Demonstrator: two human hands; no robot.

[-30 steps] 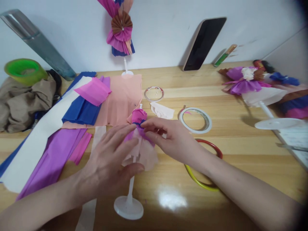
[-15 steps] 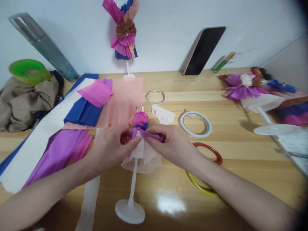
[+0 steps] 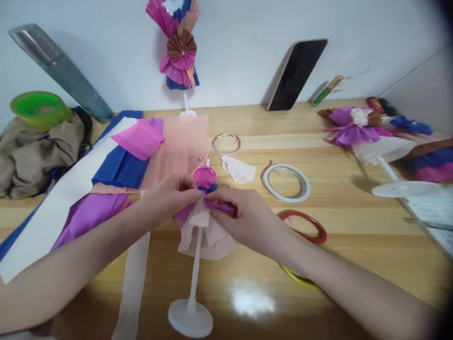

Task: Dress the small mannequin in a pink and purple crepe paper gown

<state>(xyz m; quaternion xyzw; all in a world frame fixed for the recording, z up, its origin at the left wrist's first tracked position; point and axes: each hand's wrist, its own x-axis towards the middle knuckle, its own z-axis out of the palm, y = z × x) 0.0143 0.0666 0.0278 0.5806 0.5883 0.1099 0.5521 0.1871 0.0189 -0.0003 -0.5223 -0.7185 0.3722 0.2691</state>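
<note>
A small dress form (image 3: 205, 176) on a white stand (image 3: 191, 317) is before me, wrapped in pink, blue and white crepe paper. Purple crepe paper (image 3: 182, 216) goes round its waist over a white paper skirt (image 3: 198, 245). My left hand (image 3: 173, 196) pinches at the left of the waist, its thumb and finger closed on the purple paper. On the other side my right hand (image 3: 244, 212) has its fingers closed on the purple paper's right end. The fingers partly hide the waist.
Crepe paper sheets (image 3: 177, 151) lie at left beside a green tape roll (image 3: 40, 108). A white tape roll (image 3: 304, 184) and red bangle (image 3: 320, 231) lie right. Behind stand a decorated form (image 3: 182, 52) and phone (image 3: 297, 75); another form (image 3: 382, 148) is at far right.
My left hand has shifted up slightly at the waist, and more purple paper now shows below it, hanging to the left. My right hand still grips the right end.
</note>
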